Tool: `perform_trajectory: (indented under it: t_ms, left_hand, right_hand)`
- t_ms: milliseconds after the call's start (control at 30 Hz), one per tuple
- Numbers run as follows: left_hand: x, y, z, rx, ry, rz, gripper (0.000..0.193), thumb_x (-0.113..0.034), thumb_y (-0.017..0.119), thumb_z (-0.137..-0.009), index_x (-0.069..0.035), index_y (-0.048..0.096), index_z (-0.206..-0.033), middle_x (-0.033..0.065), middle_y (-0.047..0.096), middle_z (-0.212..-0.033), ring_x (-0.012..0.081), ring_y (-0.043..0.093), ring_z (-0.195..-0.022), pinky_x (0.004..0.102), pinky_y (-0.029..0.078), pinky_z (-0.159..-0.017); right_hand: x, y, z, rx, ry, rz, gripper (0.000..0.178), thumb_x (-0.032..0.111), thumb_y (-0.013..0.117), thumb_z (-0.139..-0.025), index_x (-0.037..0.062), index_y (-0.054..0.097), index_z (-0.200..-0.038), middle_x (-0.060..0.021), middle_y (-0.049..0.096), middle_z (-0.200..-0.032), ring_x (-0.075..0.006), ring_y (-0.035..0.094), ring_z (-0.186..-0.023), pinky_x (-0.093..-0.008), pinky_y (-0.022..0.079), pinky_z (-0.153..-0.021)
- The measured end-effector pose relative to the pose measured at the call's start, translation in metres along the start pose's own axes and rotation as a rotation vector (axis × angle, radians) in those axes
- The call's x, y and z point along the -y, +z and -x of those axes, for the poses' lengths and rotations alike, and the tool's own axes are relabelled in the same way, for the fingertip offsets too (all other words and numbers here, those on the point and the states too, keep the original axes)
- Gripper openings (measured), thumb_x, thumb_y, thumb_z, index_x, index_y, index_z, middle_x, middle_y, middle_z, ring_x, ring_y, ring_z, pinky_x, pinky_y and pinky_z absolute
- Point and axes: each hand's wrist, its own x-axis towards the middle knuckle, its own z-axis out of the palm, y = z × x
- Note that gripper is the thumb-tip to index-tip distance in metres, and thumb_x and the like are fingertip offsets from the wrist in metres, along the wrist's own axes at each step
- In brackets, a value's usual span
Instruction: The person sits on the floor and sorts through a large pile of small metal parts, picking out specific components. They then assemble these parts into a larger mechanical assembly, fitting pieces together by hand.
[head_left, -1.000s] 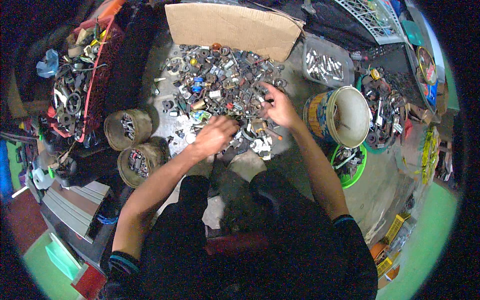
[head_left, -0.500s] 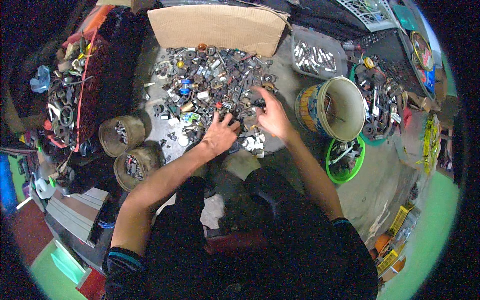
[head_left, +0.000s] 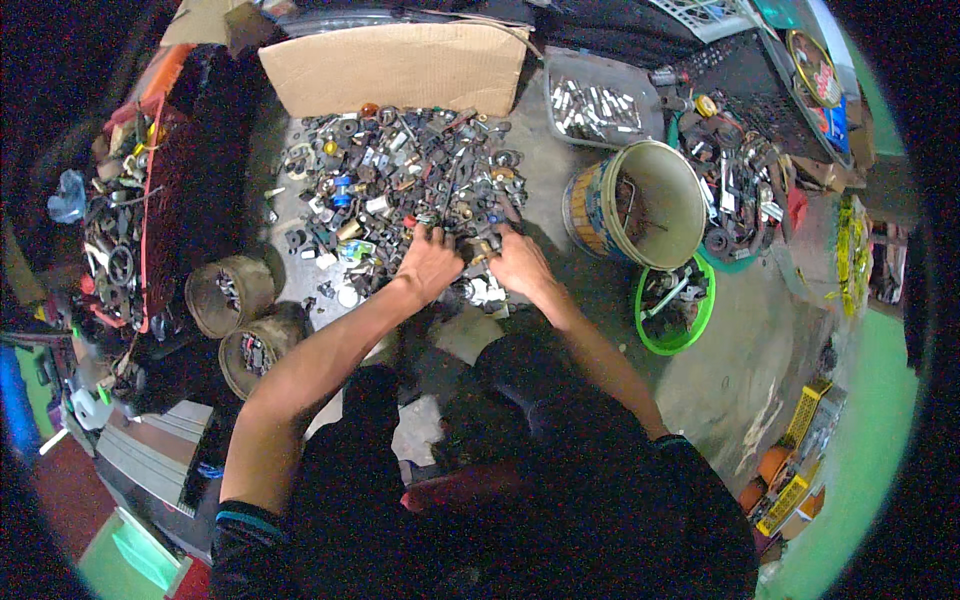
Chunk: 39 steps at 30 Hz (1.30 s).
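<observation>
A broad heap of small mixed metal and plastic parts (head_left: 400,165) lies on the concrete floor in front of me. My left hand (head_left: 432,262) is at the heap's near edge, its fingers bent together down among the parts; what they hold, if anything, is hidden. Close beside it, my right hand (head_left: 518,264) has its fingers drawn in over small dark and brownish pieces. I cannot make out what is in its grip. White scraps (head_left: 486,291) lie just below the hands. A blue cylindrical part (head_left: 342,190) and a silvery cylinder (head_left: 377,204) stand out farther left in the heap.
Cardboard (head_left: 395,72) stands behind the heap. To the right are a clear tub (head_left: 650,118) of white pieces, a tilted bucket (head_left: 582,212), and a green basket (head_left: 712,312). Two round containers (head_left: 262,285) sit at the left, near a red crate (head_left: 152,215) of parts.
My right hand has come down and left toward my left hand, its extended index finger now drawn in. My left hand's spread fingers have closed together. The whole view has shifted slightly.
</observation>
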Motion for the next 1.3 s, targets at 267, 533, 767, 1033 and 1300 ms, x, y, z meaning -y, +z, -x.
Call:
perform_trajectory:
  t_ms: [267, 533, 767, 1033, 1300]
  left_hand:
    - [0.021, -0.007, 0.013, -0.085, 0.238, 0.048, 0.025, -0.014, 0.056, -0.081, -0.008, 0.065, -0.104, 0.0119, 0.065, -0.106, 0.0280, 0.057, -0.103, 0.0458, 0.043, -0.090]
    - [0.028, -0.055, 0.022, -0.020, 0.039, 0.012, 0.015, -0.010, 0.062, -0.074, -0.007, 0.071, -0.086, 0.0121, 0.065, -0.103, 0.0267, 0.057, -0.105, 0.0435, 0.045, -0.089]
    - [0.082, -0.111, 0.030, 0.090, -0.234, 1.066, 0.032, -0.008, 0.059, -0.085, 0.007, 0.055, -0.114, 0.0233, 0.063, -0.106, 0.0293, 0.062, -0.101, 0.0383, 0.048, -0.087]
    - [0.071, -0.160, -0.064, -0.018, -0.362, 1.590, 0.019, -0.006, 0.062, -0.087, 0.004, 0.057, -0.102, 0.0070, 0.063, -0.084, 0.0129, 0.061, -0.068, 0.0274, 0.050, -0.061]
    - [0.053, -0.159, -0.187, -0.211, -0.443, 1.474, 0.020, -0.007, 0.072, -0.079, 0.006, 0.064, -0.092, 0.0095, 0.067, -0.080, 0.0153, 0.062, -0.066, 0.0299, 0.051, -0.059]
  right_hand:
    - [-0.026, -0.021, 0.015, 0.333, 0.133, -0.951, 0.040, 0.004, 0.050, -0.077, 0.0040, 0.060, -0.116, -0.0027, 0.061, -0.086, -0.0133, 0.060, -0.076, -0.0300, 0.048, -0.057]
    - [-0.008, -0.127, 0.006, -0.075, -0.178, -0.792, 0.029, 0.019, 0.058, -0.090, 0.0026, 0.057, -0.114, -0.0018, 0.062, -0.087, -0.0136, 0.062, -0.080, -0.0268, 0.049, -0.066]
    - [-0.039, -0.234, -0.067, -0.413, -0.150, -0.064, 0.029, 0.024, 0.072, -0.077, -0.0035, 0.065, -0.082, -0.0103, 0.066, -0.070, -0.0141, 0.062, -0.060, -0.0315, 0.049, -0.056]
    - [-0.090, -0.243, -0.136, -0.607, -0.050, 0.353, 0.028, 0.021, 0.073, -0.064, -0.0021, 0.070, -0.078, -0.0236, 0.067, -0.083, -0.0354, 0.068, -0.081, -0.0418, 0.054, -0.075]
    - [-0.072, -0.258, -0.073, -0.870, -0.339, 0.080, 0.025, 0.019, 0.071, -0.074, 0.0028, 0.071, -0.093, -0.0176, 0.069, -0.085, -0.0251, 0.069, -0.077, -0.0346, 0.054, -0.075]
